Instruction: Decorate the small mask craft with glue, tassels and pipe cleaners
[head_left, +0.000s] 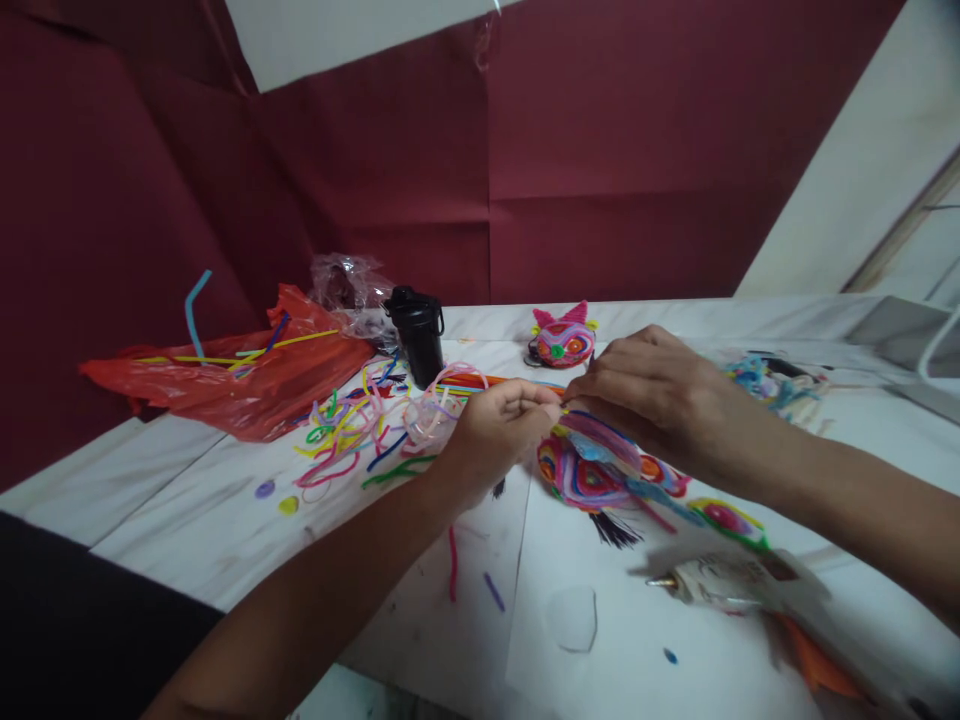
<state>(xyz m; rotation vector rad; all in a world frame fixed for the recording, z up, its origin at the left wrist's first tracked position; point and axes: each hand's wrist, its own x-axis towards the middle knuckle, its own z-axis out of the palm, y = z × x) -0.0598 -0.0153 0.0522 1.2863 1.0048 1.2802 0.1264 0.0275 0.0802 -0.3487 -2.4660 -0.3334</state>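
My left hand point(504, 425) is closed, with thumb and fingertips pinched together above the middle of the table. My right hand point(660, 405) meets it from the right, its fingers also closed. A small yellow bit of what looks like pipe cleaner point(562, 410) shows between the fingertips; the rest is hidden. Just below the hands lies a colourful coiled pipe-cleaner piece point(589, 478) with round swirls and a black tassel point(615, 530). A green-edged oval piece with a pink centre point(727, 520) lies under my right forearm.
A glue gun point(720, 582) lies at the front right. Loose pipe cleaners point(352, 430) are strewn on the left, near a red plastic bag point(240, 390) and a black lidded cup point(417, 335). A pink-eared pipe-cleaner figure point(564, 338) sits at the back.
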